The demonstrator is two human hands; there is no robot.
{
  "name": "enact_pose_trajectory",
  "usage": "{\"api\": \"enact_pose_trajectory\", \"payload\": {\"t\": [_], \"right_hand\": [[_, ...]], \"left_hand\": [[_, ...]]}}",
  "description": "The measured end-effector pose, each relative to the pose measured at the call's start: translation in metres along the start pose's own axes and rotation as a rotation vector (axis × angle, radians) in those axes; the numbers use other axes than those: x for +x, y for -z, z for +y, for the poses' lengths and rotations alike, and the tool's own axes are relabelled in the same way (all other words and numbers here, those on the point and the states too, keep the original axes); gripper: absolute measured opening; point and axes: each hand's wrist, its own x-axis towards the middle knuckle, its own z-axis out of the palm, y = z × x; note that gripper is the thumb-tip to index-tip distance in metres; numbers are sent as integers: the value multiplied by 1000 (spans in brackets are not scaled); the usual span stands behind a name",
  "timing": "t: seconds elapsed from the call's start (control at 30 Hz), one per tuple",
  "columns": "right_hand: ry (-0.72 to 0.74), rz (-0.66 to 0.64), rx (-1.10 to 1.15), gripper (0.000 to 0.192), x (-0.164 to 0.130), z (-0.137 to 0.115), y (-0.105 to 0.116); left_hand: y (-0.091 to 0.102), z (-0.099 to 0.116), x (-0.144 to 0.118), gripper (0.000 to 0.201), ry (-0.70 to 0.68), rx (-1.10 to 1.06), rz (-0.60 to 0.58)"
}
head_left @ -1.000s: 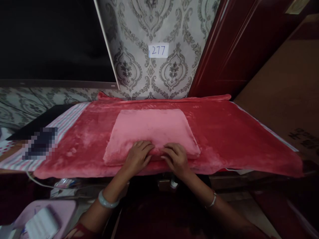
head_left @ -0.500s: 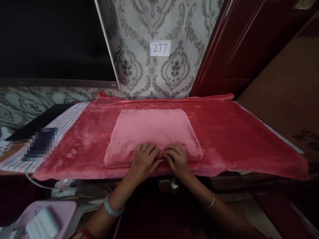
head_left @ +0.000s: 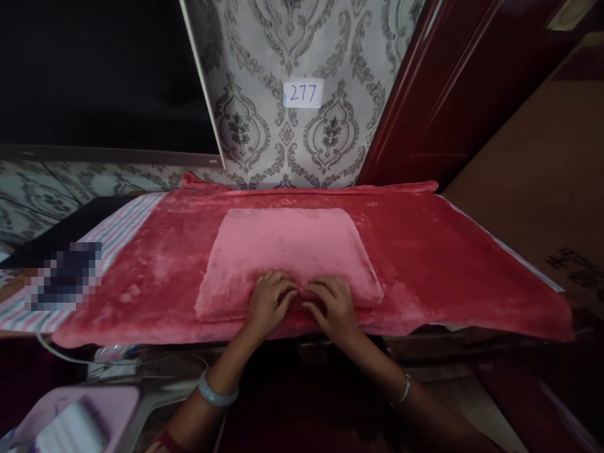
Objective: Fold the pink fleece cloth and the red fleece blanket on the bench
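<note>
- Patterned wallpaper [head_left: 292, 44] backed a table under a red blanket [head_left: 425, 251].
- Pink folded cloth [head_left: 287, 248] lay centred on it, already folded flat.
- Left hand [head_left: 270, 303] and right hand [head_left: 330, 305] pinched its near edge, fingers curled.

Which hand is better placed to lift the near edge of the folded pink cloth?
Neither clearly: left hand and right hand both rest on the pink cloth's near edge, side by side at its middle.
</note>
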Motion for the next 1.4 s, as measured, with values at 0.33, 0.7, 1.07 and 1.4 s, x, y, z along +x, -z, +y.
{"api": "enact_pose_trajectory", "payload": {"t": [0.33, 0.7, 1.07, 1.4], "right_hand": [[-116, 12, 94, 19, 11, 2, -13], [-187, -14, 320, 15, 12, 7, -3], [-211, -37, 221, 19, 13, 14, -13], [-202, -40, 185, 20, 15, 9, -10]], "left_hand": [[2, -5, 1, 24, -50, -125, 49], [4, -4, -1, 12, -38, -40, -47], [13, -7, 2, 15, 79, -256, -21], [14, -11, -6, 39, -52, -101, -150]]}}
